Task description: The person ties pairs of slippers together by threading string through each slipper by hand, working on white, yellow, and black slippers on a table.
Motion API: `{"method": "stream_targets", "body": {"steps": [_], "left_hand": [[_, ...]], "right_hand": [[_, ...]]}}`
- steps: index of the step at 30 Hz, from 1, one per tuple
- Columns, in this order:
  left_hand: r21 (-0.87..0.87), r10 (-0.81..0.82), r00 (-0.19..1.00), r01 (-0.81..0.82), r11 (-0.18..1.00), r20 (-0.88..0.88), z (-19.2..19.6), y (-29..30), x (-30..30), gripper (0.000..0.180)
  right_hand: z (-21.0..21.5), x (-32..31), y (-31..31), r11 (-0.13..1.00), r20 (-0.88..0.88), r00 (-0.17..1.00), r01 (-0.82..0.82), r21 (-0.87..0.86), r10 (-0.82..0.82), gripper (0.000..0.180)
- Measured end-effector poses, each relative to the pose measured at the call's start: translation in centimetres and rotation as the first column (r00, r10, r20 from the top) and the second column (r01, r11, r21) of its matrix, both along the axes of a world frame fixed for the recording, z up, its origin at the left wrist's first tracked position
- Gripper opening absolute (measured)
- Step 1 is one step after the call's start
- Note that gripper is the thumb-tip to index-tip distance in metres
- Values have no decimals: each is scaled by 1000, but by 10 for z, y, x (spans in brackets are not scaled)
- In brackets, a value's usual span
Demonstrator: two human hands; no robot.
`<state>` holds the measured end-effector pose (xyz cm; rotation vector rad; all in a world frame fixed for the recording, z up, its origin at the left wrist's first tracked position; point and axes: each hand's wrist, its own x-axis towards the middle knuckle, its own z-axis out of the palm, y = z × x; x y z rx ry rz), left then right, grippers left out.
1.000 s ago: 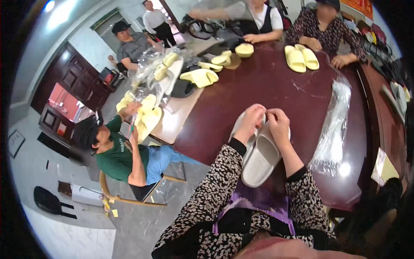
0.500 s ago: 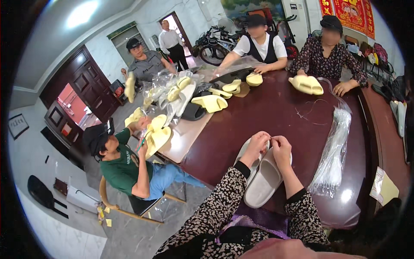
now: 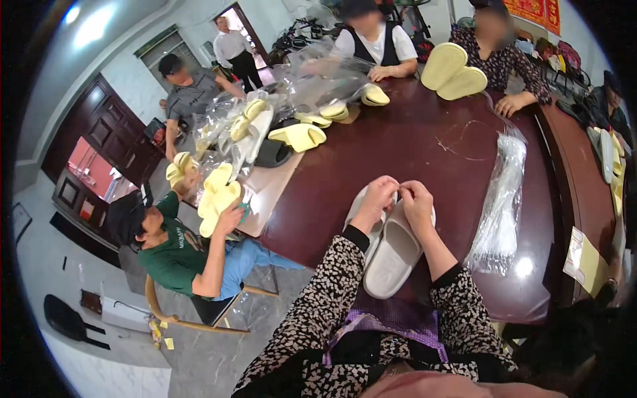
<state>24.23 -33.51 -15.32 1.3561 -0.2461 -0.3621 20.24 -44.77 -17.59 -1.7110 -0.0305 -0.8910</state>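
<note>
A pair of light grey slippers [image 3: 391, 268] lies side by side at the table's near edge, toes away from me. Over their far ends my left hand [image 3: 375, 201] and my right hand [image 3: 417, 207] meet, fingertips pinched close together. Whatever is between the fingers is too small to make out. My right wrist passes over the right slipper and partly covers it; the left slipper is largely hidden behind my left hand. To the right lies a bundle of thin clear plastic strands [image 3: 496, 212].
Across the dark red table [image 3: 318, 205], a person holds up pale yellow slippers [image 3: 454, 73]. At left, a seated person in green handles yellow slippers [image 3: 217, 198]. More slippers and clear plastic bags [image 3: 302, 83] are heaped at the far left. Thin loose strands [image 3: 458, 147] lie mid-table.
The whole view has shifted slightly. Across the table, the person has raised the yellow slippers, so their soles show. The seated person's slippers have turned. My hands stay pinched together above the grey pair.
</note>
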Motion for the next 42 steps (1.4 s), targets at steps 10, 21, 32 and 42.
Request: {"method": "stream_targets", "body": {"steps": [10,21,32,42], "left_hand": [[30,-82,997,82,996,-2,0,1,-9,6],[-37,-50,999,51,998,17,-5,0,2,5],[-53,-53,999,52,997,-10,-2,-2,-4,3],[24,-62,998,61,998,28,2,-1,-8,5]], "right_hand": [[-2,-16,-3,1000,-37,999,-7,-25,6,5],[-3,4,-4,1000,18,1000,16,21,-16,6],[-3,-7,-4,997,-22,1000,-16,81,17,13],[-7,-3,-3,985,-47,997,-53,167,61,13]]}}
